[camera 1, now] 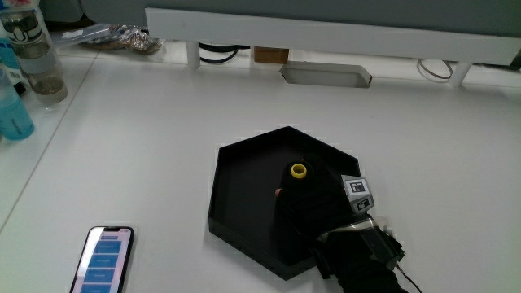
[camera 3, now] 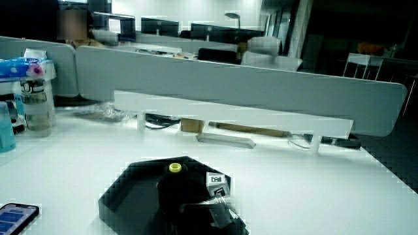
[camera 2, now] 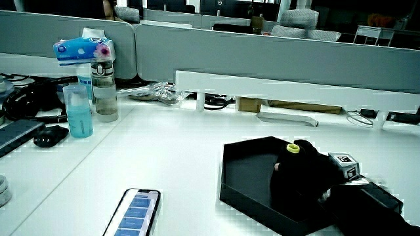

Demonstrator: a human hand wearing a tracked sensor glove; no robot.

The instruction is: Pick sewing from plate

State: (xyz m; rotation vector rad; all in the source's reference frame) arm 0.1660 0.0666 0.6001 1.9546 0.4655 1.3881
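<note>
Phone on white table, nearer than black plate. Over plate, gloved hand, curled around yellow-topped sewing spool. Farther than plate, bottles, wrappers, low partition, office chairs.

Black-gloved hands bear a small patterned cube.
</note>
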